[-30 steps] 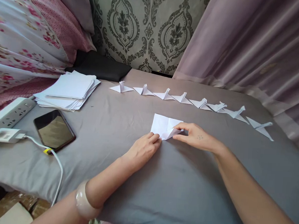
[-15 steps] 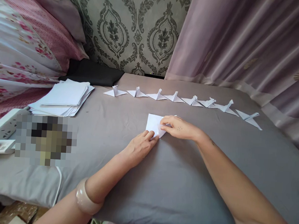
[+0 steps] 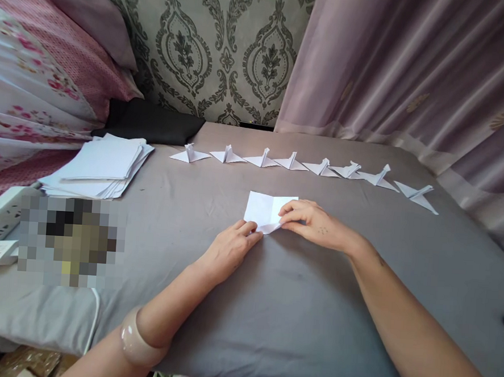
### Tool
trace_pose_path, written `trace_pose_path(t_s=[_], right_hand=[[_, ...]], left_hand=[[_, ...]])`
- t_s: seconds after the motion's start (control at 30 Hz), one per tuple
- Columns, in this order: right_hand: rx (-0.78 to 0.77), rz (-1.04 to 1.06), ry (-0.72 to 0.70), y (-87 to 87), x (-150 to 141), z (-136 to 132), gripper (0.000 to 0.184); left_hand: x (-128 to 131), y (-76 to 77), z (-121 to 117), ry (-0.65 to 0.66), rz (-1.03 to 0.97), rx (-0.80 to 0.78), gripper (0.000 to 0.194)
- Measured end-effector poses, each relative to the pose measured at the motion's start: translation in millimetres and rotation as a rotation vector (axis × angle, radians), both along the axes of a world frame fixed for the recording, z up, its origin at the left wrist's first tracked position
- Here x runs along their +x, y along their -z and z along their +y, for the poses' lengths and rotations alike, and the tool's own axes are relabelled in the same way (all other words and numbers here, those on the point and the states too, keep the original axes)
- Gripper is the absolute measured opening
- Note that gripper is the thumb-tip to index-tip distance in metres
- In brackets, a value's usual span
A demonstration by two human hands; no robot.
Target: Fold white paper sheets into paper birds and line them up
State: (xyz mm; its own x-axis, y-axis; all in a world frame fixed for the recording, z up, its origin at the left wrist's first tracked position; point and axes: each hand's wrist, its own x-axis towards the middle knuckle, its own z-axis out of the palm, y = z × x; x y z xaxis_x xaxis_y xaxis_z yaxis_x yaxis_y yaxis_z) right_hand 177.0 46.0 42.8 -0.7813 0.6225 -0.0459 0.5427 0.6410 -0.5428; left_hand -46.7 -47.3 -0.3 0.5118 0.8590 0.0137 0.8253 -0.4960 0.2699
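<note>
Grey cloth (image 3: 270,309) fronts damask wallpaper (image 3: 227,59). On it lies creased white paper (image 3: 258,207); the left hand (image 3: 229,248) rests palm-down on its near-left corner, grip unclear, the right hand (image 3: 316,223) pinching the near-right edge.

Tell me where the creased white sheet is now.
The creased white sheet is near the middle of the head view on the grey cloth, touched by the left hand and right hand, in front of the folded paper figures.

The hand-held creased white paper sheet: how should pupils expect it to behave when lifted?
Probably light: the creased white paper sheet looks thin. It might hinge along its middle crease, and likely flexes easily, since its near edge bends upward.
</note>
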Motion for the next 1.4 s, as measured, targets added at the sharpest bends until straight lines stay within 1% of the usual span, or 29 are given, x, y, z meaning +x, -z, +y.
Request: trace_pose_path(t_s=[0.1, 0.2, 0.27, 0.37, 0.47, 0.6, 0.63, 0.67, 0.7, 0.77, 0.8, 0.83, 0.87, 0.93, 1.03, 1.1, 1.2, 1.27, 1.4], right_hand=[[0.101, -0.002, 0.034, 2.9, 9.0, -14.4, 0.022], [0.192, 0.009, 0.018, 5.1, 11.9, -27.6, 0.025], [0.226, 0.022, 0.017, 5.9, 11.6, -32.3, 0.026], [0.257, 0.03, 0.033, 5.9, 9.7, -31.7, 0.027], [0.285, 0.036, 0.047, 5.1, 4.5, -25.5, 0.025], [0.321, 0.09, 0.042, 5.9, -11.7, -21.4, 0.026], [0.342, 0.121, 0.059, 7.3, -16.3, -22.6, 0.025], [0.37, 0.163, 0.1, 9.4, -20.1, -25.0, 0.024], [0.404, 0.22, 0.176, 12.5, -22.9, -28.2, 0.024], [0.462, 0.348, 0.425, 21.2, -23.9, -36.8, 0.026], [0.456, 0.386, 0.57, 26.7, -22.3, -41.5, 0.025], [0.443, 0.399, 0.683, 32.5, -19.8, -46.1, 0.022], [0.383, 0.352, 0.704, 38.3, -17.0, -50.5, 0.021], [0.255, 0.222, 0.659, 48.5, -13.1, -57.9, 0.022], [0.178, 0.124, 0.563, 57.5, -16.2, -64.7, 0.029], [0.145, 0.118, 0.544, 59.4, -22.4, -67.0, 0.031], [0.085, 0.145, 0.557, 59.6, -29.8, -69.0, 0.031], [0.064, 0.172, 0.558, 59.6, -31.3, -70.3, 0.032], [0.068, 0.177, 0.541, 59.8, -30.2, -72.7, 0.032]], left_hand=[[0.2, 0.2, -1.0, -0.008, 0.017, 0.016, 0.043], [1.6, -0.6, -1.6, 0.013, 0.073, 0.031, 0.043], [2.5, -1.0, -1.5, 0.027, 0.111, 0.029, 0.043], [3.0, -1.4, -0.6, 0.045, 0.132, 0.034, 0.043], [3.2, -1.8, 0.5, 0.052, 0.144, 0.046, 0.044], [3.2, -0.7, 1.9, 0.058, 0.137, 0.063, 0.044], [3.1, 0.0, 2.2, 0.06, 0.14, 0.068, 0.044], [2.9, 0.9, 2.5, 0.06, 0.146, 0.074, 0.044], [2.7, 1.9, 2.7, 0.06, 0.153, 0.078, 0.044], [2.1, 3.5, 3.0, 0.061, 0.165, 0.077, 0.046], [1.7, 4.0, 3.1, 0.064, 0.167, 0.074, 0.048], [1.3, 4.3, 3.1, 0.068, 0.166, 0.07, 0.05], [0.9, 4.2, 3.1, 0.073, 0.164, 0.065, 0.051], [0.6, 3.3, 3.1, 0.079, 0.156, 0.059, 0.053], [1.4, 0.9, 3.3, 0.081, 0.148, 0.038, 0.055], [2.4, -0.3, 3.8, 0.074, 0.149, 0.021, 0.055], [3.2, 0.6, 4.5, 0.06, 0.137, 0.013, 0.051], [2.4, 3.4, 4.4, 0.05, 0.117, 0.02, 0.051], [-1.1, 10.8, 2.2, 0.03, 0.063, 0.031, 0.058]])
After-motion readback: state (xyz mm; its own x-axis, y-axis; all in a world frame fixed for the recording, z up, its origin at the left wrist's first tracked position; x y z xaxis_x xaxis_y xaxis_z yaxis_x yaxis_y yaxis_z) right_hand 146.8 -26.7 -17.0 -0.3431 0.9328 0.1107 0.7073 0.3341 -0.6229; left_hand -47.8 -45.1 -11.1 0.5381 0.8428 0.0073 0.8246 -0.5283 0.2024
